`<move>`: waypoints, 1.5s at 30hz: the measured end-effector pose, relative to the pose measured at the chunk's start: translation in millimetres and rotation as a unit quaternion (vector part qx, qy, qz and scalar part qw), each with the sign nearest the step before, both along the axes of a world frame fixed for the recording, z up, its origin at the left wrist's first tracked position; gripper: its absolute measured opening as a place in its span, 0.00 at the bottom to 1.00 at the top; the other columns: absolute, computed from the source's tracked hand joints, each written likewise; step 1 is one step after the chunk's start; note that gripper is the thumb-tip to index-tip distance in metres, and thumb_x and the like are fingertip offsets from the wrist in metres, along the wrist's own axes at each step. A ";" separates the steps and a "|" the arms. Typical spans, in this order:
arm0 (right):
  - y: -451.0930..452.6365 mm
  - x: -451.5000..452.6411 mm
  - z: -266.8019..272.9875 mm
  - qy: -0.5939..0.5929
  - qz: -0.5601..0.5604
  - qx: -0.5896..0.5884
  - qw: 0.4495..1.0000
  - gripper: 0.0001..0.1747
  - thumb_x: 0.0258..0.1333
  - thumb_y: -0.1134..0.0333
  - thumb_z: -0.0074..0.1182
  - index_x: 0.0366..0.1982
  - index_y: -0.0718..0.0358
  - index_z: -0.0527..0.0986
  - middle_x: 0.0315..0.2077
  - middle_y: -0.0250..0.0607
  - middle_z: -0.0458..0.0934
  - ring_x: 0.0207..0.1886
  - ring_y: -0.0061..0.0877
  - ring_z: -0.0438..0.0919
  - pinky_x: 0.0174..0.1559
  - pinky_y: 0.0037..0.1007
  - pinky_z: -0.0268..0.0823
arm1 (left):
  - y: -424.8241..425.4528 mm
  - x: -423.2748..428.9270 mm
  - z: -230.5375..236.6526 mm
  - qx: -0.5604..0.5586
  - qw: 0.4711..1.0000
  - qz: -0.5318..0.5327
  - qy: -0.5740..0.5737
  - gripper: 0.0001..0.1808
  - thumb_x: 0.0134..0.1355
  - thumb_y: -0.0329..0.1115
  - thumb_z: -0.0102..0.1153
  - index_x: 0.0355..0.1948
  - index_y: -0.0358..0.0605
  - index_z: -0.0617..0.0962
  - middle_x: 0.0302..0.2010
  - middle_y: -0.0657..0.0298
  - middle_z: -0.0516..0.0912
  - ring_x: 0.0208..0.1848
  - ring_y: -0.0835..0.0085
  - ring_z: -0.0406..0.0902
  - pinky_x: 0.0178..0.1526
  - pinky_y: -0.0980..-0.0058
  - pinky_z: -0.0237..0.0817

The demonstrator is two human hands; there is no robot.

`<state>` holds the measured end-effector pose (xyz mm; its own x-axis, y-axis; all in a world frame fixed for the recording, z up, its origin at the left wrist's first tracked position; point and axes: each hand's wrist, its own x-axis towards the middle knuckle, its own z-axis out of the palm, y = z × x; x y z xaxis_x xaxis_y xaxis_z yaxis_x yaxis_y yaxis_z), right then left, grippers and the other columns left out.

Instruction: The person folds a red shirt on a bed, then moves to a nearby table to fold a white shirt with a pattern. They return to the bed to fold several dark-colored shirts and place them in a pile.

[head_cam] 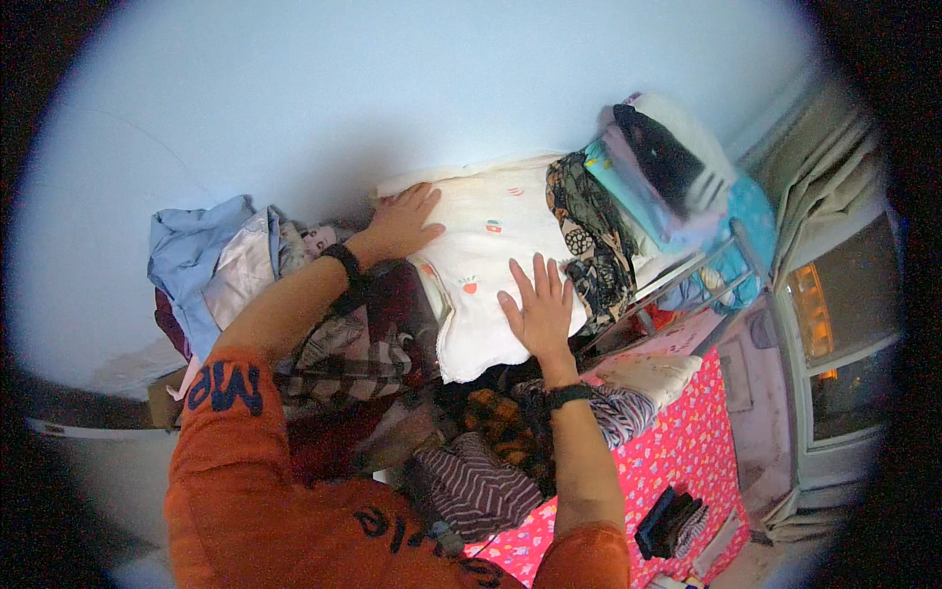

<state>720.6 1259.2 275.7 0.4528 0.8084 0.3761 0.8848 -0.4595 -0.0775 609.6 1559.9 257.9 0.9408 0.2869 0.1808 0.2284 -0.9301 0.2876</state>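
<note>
A white cloth (500, 228) with small red and green printed motifs lies spread out against the wall. My left hand (403, 224) rests on its upper left part, fingers apart. My right hand (543, 305) presses flat near its lower right edge, fingers spread. Neither hand grips anything. Beside the cloth on the right is a dark patterned garment (589, 235). Left of my left forearm sits a heap with a light blue garment (199, 235) and a pale satiny cloth (239, 283).
Folded textiles (662, 162) are piled at the upper right, by a metal rail (743, 247). A striped garment (478, 482) and dark clothes lie before my body. A pink printed sheet (662, 442) bears a small folded stack (670, 523). A window (846, 316) and curtain (824, 177) stand at right.
</note>
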 end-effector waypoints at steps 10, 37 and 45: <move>0.9 3.6 -7.6 0.048 -0.010 0.003 0.999 0.34 0.62 0.37 0.46 0.66 0.40 0.66 0.70 0.50 0.57 0.74 0.47 0.50 0.69 0.61 0.40 | -93.9 -8.4 50.0 0.036 0.999 0.018 0.034 0.34 0.65 0.55 0.51 0.66 0.45 0.69 0.71 0.47 0.61 0.73 0.42 0.52 0.69 0.33 0.37; -138.3 54.9 248.2 0.438 0.021 0.611 0.659 0.30 0.67 0.49 0.49 0.62 0.62 0.67 0.57 0.41 0.74 0.60 0.33 0.73 0.60 0.38 0.69 | -137.4 -10.9 5.3 0.076 0.991 0.038 -0.102 0.31 0.64 0.53 0.52 0.67 0.55 0.70 0.70 0.54 0.65 0.73 0.47 0.54 0.70 0.35 0.37; -259.1 -115.5 317.9 -0.156 -0.194 0.509 0.824 0.28 0.64 0.55 0.50 0.60 0.63 0.67 0.55 0.50 0.73 0.56 0.39 0.75 0.58 0.43 0.70 | -137.6 -10.6 8.8 0.064 0.996 0.047 -0.048 0.33 0.66 0.56 0.47 0.69 0.55 0.68 0.73 0.55 0.61 0.76 0.47 0.49 0.71 0.34 0.34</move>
